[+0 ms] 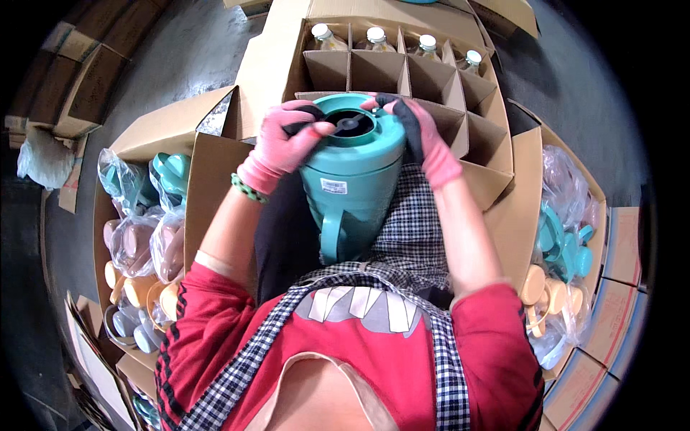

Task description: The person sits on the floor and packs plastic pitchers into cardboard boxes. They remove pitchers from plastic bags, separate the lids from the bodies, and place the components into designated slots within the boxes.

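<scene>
Left hand (287, 140) and right hand (422, 136) touch a teal jug (359, 179) near a divided carton (377, 70).

- Teal jug (352, 176) blocks the straight line between left hand (289, 136) and right hand (418, 129); handle (332, 233) juts out below.
- Beyond both hands: open cells (377, 70), divided by upright partitions (408, 75); white-capped bottles (428, 47) occupy far row.
- Sideways: carton panels flank both hands, left panel (215, 187), right panel (516, 194).
</scene>
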`<move>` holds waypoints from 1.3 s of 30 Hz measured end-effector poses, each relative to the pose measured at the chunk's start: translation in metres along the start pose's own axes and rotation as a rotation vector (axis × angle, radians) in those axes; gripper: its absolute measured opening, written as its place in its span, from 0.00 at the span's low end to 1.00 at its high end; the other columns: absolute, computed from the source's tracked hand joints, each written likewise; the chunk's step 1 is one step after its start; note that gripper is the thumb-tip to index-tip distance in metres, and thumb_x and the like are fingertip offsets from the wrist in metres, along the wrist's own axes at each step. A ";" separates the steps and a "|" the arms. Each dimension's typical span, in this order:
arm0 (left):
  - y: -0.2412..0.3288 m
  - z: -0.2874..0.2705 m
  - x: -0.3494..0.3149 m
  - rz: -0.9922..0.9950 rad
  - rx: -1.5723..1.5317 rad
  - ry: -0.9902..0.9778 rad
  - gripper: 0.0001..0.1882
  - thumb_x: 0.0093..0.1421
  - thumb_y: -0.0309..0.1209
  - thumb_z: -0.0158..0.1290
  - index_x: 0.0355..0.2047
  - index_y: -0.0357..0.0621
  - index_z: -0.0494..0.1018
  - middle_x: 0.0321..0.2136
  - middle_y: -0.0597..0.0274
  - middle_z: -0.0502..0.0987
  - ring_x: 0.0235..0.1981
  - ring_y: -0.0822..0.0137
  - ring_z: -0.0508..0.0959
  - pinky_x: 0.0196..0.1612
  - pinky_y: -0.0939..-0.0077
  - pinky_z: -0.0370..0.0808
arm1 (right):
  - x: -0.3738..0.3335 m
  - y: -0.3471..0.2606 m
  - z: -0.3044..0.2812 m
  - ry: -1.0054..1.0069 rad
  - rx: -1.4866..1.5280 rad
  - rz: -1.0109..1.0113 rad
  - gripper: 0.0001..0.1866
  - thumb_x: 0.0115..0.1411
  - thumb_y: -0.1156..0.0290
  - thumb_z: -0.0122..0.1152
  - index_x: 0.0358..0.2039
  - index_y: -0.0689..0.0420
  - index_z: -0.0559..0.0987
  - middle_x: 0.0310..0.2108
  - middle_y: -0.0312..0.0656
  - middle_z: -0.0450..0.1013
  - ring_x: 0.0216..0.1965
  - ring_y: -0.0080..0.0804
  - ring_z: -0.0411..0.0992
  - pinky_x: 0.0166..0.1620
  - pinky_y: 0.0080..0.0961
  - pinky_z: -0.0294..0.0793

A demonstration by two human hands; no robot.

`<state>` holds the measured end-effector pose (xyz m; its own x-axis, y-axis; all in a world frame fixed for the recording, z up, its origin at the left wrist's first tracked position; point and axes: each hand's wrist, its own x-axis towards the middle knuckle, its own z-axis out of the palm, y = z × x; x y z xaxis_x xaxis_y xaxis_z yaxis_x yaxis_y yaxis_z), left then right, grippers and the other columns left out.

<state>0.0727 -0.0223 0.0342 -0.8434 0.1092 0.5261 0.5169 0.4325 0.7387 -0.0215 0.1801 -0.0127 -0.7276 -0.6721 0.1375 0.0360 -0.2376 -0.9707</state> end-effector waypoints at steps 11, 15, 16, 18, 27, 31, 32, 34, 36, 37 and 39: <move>0.042 0.049 0.014 0.099 0.375 0.022 0.17 0.46 0.40 0.56 0.13 0.39 0.69 0.15 0.59 0.67 0.18 0.61 0.71 0.22 0.71 0.67 | 0.027 0.014 -0.024 -0.223 0.597 0.321 0.20 0.56 0.62 0.41 0.40 0.65 0.71 0.39 0.46 0.71 0.40 0.32 0.70 0.48 0.25 0.66; 0.009 0.003 0.006 0.094 -0.052 -0.135 0.11 0.45 0.33 0.58 0.18 0.37 0.73 0.15 0.60 0.68 0.18 0.66 0.70 0.21 0.76 0.67 | -0.002 0.027 -0.003 0.214 -0.168 -0.133 0.21 0.56 0.58 0.39 0.30 0.62 0.75 0.38 0.46 0.70 0.39 0.30 0.68 0.45 0.25 0.65; 0.008 -0.001 0.007 0.103 -0.006 -0.179 0.11 0.45 0.32 0.58 0.16 0.36 0.73 0.14 0.61 0.68 0.18 0.66 0.70 0.21 0.76 0.67 | -0.002 0.026 -0.003 0.204 -0.117 -0.101 0.21 0.57 0.57 0.39 0.31 0.62 0.75 0.38 0.45 0.70 0.39 0.30 0.68 0.46 0.24 0.65; 0.017 0.010 0.003 0.103 0.160 -0.101 0.10 0.42 0.33 0.59 0.18 0.39 0.73 0.18 0.59 0.70 0.21 0.64 0.72 0.24 0.73 0.69 | 0.005 0.017 -0.007 0.081 0.019 0.017 0.22 0.58 0.56 0.39 0.34 0.62 0.74 0.38 0.43 0.71 0.39 0.29 0.68 0.46 0.22 0.65; 0.029 0.034 0.005 0.181 0.280 -0.011 0.11 0.44 0.33 0.57 0.14 0.39 0.72 0.15 0.59 0.69 0.18 0.60 0.71 0.21 0.72 0.67 | 0.017 0.039 -0.030 -0.136 0.423 0.122 0.18 0.55 0.64 0.43 0.35 0.67 0.73 0.43 0.48 0.67 0.42 0.31 0.67 0.50 0.25 0.64; 0.004 0.015 0.001 0.148 0.144 -0.024 0.11 0.45 0.32 0.57 0.17 0.36 0.74 0.18 0.54 0.72 0.22 0.60 0.73 0.25 0.73 0.69 | -0.003 0.029 -0.012 0.207 -0.104 -0.023 0.17 0.54 0.62 0.42 0.29 0.59 0.77 0.32 0.41 0.72 0.33 0.26 0.68 0.41 0.19 0.66; 0.002 0.013 0.002 0.125 0.117 -0.061 0.10 0.45 0.32 0.56 0.17 0.36 0.74 0.19 0.53 0.73 0.22 0.60 0.74 0.26 0.73 0.70 | -0.009 0.025 -0.007 0.258 -0.103 -0.011 0.16 0.54 0.61 0.42 0.29 0.57 0.77 0.32 0.41 0.72 0.33 0.26 0.68 0.40 0.19 0.66; -0.001 0.008 0.004 0.076 0.069 -0.127 0.09 0.46 0.31 0.55 0.18 0.35 0.74 0.21 0.52 0.74 0.24 0.59 0.74 0.29 0.72 0.71 | -0.017 0.015 0.002 0.349 -0.099 0.014 0.16 0.54 0.60 0.43 0.28 0.55 0.77 0.31 0.39 0.72 0.32 0.24 0.68 0.38 0.19 0.66; -0.013 0.005 0.002 0.107 0.073 -0.088 0.09 0.46 0.29 0.54 0.19 0.34 0.74 0.21 0.52 0.73 0.24 0.60 0.74 0.29 0.74 0.70 | -0.025 0.013 0.012 0.412 -0.041 0.061 0.16 0.54 0.60 0.43 0.27 0.55 0.77 0.30 0.40 0.72 0.32 0.27 0.68 0.39 0.20 0.66; -0.020 0.003 0.003 0.099 0.061 -0.077 0.09 0.47 0.29 0.53 0.19 0.34 0.74 0.21 0.52 0.73 0.23 0.61 0.74 0.29 0.74 0.70 | -0.028 0.009 0.015 0.448 -0.018 0.075 0.16 0.55 0.60 0.43 0.27 0.54 0.77 0.30 0.41 0.72 0.32 0.29 0.69 0.39 0.20 0.66; -0.044 -0.008 0.001 -0.295 -0.138 -0.036 0.09 0.49 0.29 0.51 0.21 0.34 0.74 0.22 0.54 0.74 0.24 0.62 0.74 0.29 0.75 0.70 | -0.037 0.019 0.029 0.661 -0.345 -0.069 0.14 0.53 0.58 0.50 0.31 0.53 0.77 0.30 0.46 0.71 0.36 0.38 0.69 0.42 0.25 0.65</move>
<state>0.0500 -0.0482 0.0054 -0.9631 0.0298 0.2674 0.2624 0.3249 0.9086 0.0264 0.1803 -0.0305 -0.9844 -0.0767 0.1583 -0.1619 0.0424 -0.9859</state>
